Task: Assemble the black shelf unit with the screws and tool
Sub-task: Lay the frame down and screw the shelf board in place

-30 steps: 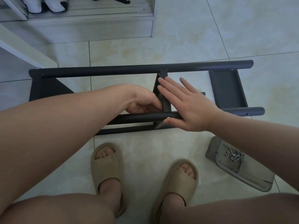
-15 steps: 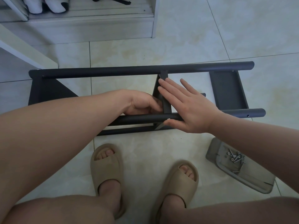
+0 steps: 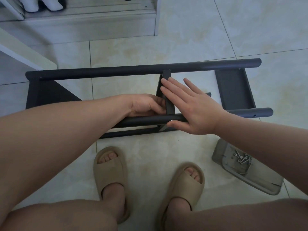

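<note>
On the floor by your feet, the black shelf unit (image 3: 116, 72) lies part-built. Your right hand (image 3: 195, 109) presses flat on the middle panel (image 3: 170, 107) and your left hand (image 3: 145, 105) grips it. Screws (image 3: 241, 160) wait in the tray (image 3: 260, 180), so joints likely remain.

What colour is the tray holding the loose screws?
Grey; the tray shows best in the head view.

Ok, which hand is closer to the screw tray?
Right. The right hand lies flat on the frame, up and left of the tray; the left hand is farther left, on the other side of the brace.
</note>
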The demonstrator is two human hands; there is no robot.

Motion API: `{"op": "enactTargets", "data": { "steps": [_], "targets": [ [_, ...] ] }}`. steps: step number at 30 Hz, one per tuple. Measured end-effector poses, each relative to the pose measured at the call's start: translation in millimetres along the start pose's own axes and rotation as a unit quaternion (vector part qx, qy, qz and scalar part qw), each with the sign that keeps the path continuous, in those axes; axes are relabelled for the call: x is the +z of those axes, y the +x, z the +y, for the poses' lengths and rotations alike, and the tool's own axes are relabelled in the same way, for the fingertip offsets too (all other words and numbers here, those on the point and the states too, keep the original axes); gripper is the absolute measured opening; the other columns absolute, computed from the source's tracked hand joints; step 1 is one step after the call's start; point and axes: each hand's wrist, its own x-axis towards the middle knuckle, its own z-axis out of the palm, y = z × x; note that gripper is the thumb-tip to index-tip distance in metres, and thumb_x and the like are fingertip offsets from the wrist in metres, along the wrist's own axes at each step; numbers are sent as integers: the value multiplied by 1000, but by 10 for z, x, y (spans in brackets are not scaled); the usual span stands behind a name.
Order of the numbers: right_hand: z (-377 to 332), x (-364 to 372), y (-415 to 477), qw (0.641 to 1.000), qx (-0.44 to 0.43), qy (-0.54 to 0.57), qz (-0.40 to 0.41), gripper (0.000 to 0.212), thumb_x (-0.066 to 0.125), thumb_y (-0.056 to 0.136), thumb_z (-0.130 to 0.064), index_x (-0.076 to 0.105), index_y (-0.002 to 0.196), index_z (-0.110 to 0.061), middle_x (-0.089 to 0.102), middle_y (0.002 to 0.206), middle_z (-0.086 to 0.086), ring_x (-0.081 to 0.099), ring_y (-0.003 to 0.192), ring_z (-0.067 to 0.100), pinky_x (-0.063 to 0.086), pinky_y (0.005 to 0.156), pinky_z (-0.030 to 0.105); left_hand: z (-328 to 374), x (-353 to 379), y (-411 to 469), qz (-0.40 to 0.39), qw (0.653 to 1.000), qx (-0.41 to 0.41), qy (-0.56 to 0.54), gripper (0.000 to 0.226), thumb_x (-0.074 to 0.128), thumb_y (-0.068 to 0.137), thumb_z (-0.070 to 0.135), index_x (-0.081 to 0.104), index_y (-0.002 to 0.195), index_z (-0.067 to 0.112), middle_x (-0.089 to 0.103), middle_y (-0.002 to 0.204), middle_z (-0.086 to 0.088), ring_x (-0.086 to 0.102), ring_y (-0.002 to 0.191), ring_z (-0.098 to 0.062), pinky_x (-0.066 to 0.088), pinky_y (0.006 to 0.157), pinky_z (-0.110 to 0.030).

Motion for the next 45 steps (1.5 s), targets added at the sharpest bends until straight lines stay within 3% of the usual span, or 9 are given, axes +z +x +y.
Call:
{"op": "enactTargets", "data": {
  "steps": [6,10,12,19,26,30,34,40,45],
  "targets": [
    [-4,2,-4,1000,-1,3,2,91,28,97,-69,15,161,-5,4,170,10,1,157,26,8,126,51,-19,-24,18,-9,1000,-2,-9,20,45,95,-10,53,108,3,61,89,-12,64,77,-19,52,77,-27],
    [-3,0,-5,1000,0,3,1,91,27,97,-68,14,161,-5,4,170,10,1,157,25,7,126,51,1,-23,12,-48,998,-39,-18,32,41,98,0,69,85,10,69,74,-5,68,65,-14,55,62,-24],
    [-2,-2,-5,1000,-1,4,3,91,28,96,-68,14,161,-5,5,170,10,2,157,26,8,126,51,23,-4,8,-47,998,-51,5,30,41,98,3,68,85,9,70,70,-3,67,61,-12,53,58,-22],
    [-4,7,-4,1000,-2,6,10,91,29,96,-68,15,161,-5,7,169,10,4,157,27,9,126,52,143,-31,8,-15,992,-113,52,22,52,93,4,73,94,7,73,96,-12,65,101,-28,47,102,-43],
    [5,26,-2,1000,-3,5,19,91,31,97,-68,17,160,-5,8,169,11,5,157,27,10,126,53,213,-21,-1,2,989,-133,72,19,56,94,7,75,97,8,75,98,-11,68,96,-24,51,94,-35],
    [2,33,0,1000,-3,5,19,91,31,97,-68,17,160,-5,8,169,11,5,157,27,11,126,53,221,-12,2,14,990,-119,77,19,55,94,4,73,92,7,75,91,-10,70,86,-20,54,80,-29],
    [0,36,-1,1000,-4,6,26,91,33,97,-67,18,160,-4,10,169,12,7,157,28,11,126,53,220,-12,11,13,991,-109,74,20,56,93,1,73,86,8,75,87,-9,70,84,-20,53,83,-30],
    [-4,25,-3,1000,-3,7,21,90,32,97,-67,18,160,-4,9,169,11,6,157,28,11,126,53,177,-24,2,13,995,-79,61,26,55,92,-3,74,79,9,74,78,-6,72,73,-15,55,68,-26],
    [-5,22,-5,1000,-1,11,22,91,34,97,-67,19,160,-4,10,169,11,7,157,28,12,126,53,65,-26,0,-17,996,-82,20,24,49,100,12,70,88,13,72,74,-1,68,68,-12,55,66,-25]
  ]
}}
